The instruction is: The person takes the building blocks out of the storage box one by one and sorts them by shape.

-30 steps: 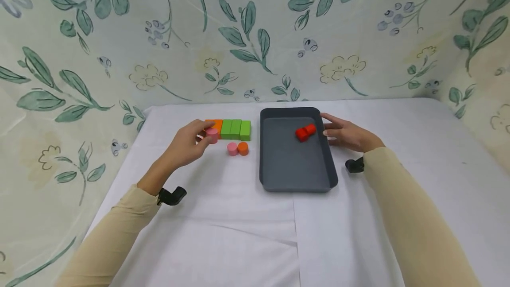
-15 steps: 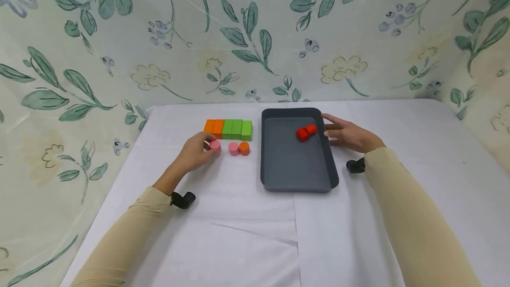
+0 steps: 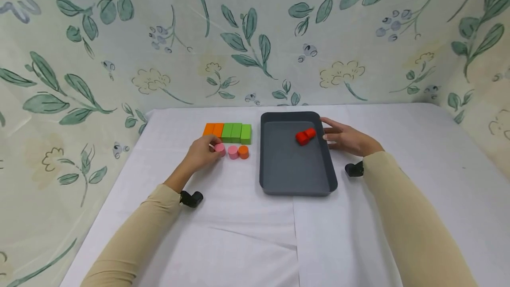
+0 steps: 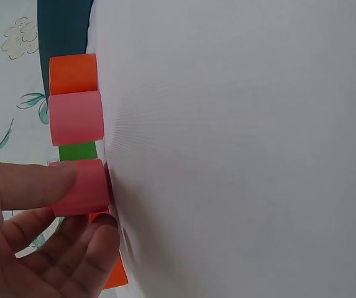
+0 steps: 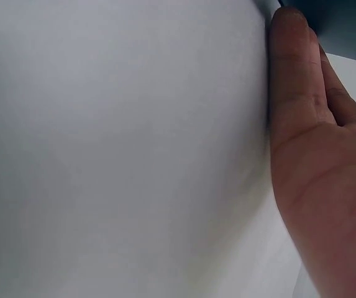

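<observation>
My left hand (image 3: 205,153) pinches a pink cylinder block (image 3: 220,149) between thumb and fingers, low at the cloth. In the left wrist view the thumb lies across this pink cylinder (image 4: 84,189). Just to its right stand a second pink cylinder (image 3: 233,152) and an orange cylinder (image 3: 243,152), side by side. Behind them is a row of orange blocks (image 3: 217,129) and green blocks (image 3: 236,133). My right hand (image 3: 348,140) rests with extended fingers against the right side of a dark grey tray (image 3: 295,167). The right wrist view shows those fingers at the tray's wall (image 5: 345,31).
Inside the tray, toward its upper right, lie red blocks (image 3: 305,136) touching each other. White cloth (image 3: 239,234) with creases covers the table. A floral-patterned cloth (image 3: 179,56) hangs behind and at the left.
My left hand has carried the pink cylinder right and toward me, from in front of the orange blocks to beside the other cylinders. My right hand keeps its place at the tray.
</observation>
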Tool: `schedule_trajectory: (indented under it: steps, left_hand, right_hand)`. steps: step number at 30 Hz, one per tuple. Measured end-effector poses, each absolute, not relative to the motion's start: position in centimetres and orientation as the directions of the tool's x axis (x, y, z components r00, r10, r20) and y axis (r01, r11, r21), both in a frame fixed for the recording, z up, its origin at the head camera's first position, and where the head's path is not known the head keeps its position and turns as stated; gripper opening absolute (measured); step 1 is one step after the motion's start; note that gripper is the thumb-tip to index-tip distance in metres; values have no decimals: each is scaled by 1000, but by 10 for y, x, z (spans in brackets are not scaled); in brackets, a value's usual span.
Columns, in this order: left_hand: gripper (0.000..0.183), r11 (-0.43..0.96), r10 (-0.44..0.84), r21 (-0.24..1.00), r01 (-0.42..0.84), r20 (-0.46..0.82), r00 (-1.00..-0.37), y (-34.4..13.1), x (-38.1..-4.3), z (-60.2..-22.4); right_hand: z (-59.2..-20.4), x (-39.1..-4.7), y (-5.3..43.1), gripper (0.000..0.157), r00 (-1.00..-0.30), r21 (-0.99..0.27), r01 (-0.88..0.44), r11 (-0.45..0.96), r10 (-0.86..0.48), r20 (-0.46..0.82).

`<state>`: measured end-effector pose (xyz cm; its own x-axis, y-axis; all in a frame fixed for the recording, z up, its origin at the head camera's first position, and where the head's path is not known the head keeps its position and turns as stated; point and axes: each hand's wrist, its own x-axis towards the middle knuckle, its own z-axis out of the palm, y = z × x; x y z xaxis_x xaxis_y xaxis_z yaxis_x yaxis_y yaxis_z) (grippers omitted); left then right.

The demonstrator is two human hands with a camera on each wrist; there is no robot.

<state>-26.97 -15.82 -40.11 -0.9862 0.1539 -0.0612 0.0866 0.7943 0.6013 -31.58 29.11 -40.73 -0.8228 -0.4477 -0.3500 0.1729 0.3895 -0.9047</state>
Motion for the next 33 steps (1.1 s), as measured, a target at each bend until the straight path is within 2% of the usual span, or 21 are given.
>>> schedule_trajectory:
  steps: [25, 29, 33]
  left_hand:
    - [34, 801, 159, 595, 64, -108, -981, -153, -274, -408]
    - [39, 858, 183, 500, 113, -92, -979, -154, -270, -396]
    - [46, 909, 223, 366, 199, -22, -975, -152, -265, -365]
  right_hand:
    - [-408, -314, 293, 81, -829, -887, 196, 417, -412, -377]
    - [-406, -314, 292, 80, -827, -894, 196, 404, -421, -372]
    - [-405, -315, 291, 80, -828, -892, 195, 408, -419, -373]
